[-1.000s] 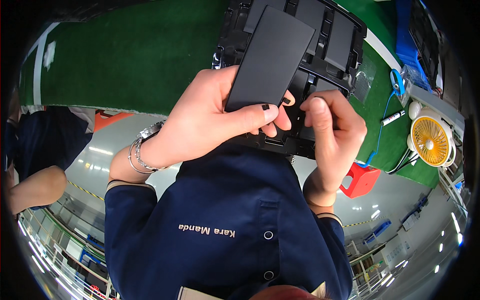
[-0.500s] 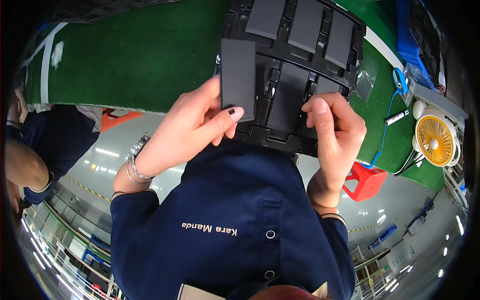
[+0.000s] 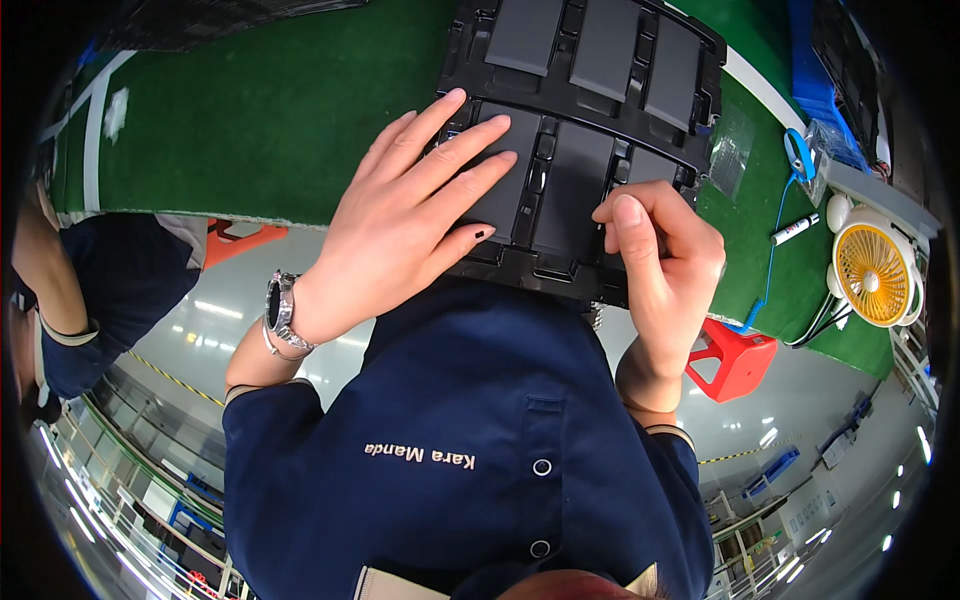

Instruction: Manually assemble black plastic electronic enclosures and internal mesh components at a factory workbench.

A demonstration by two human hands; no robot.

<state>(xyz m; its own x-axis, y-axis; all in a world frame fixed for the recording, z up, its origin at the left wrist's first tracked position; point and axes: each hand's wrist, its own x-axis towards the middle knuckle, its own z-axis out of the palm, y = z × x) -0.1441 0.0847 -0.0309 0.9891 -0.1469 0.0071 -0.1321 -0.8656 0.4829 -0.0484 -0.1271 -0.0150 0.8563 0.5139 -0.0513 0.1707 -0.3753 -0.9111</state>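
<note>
A black moulded tray (image 3: 548, 101) lies on the table before me, with flat dark grey rectangular panels in its compartments. My left hand (image 3: 405, 205), fingers spread, lies over the near-left panel (image 3: 508, 190) and partly hides it. A near-middle panel (image 3: 578, 180) sits beside that one. Over the tray's near-right part, my right hand (image 3: 668, 255) is closed, thumb against curled forefinger; whatever is between them does not show. It partly covers the near-right panel (image 3: 652, 168). The far row holds a left panel (image 3: 525, 35), a middle panel (image 3: 605, 48) and a right panel (image 3: 672, 72).
Right of the tray on the green table (image 3: 250, 120) are a clear plastic bag (image 3: 731, 160), a blue coiled cord (image 3: 768, 260), a white marker (image 3: 795, 230) and a yellow-and-white fan (image 3: 870, 275). A red stool (image 3: 740, 362) stands below. Another person (image 3: 115, 290) is at left.
My left hand has let go of the panel it held up. The panel now lies in the near-left compartment, under my spread fingers. My right hand has barely moved.
</note>
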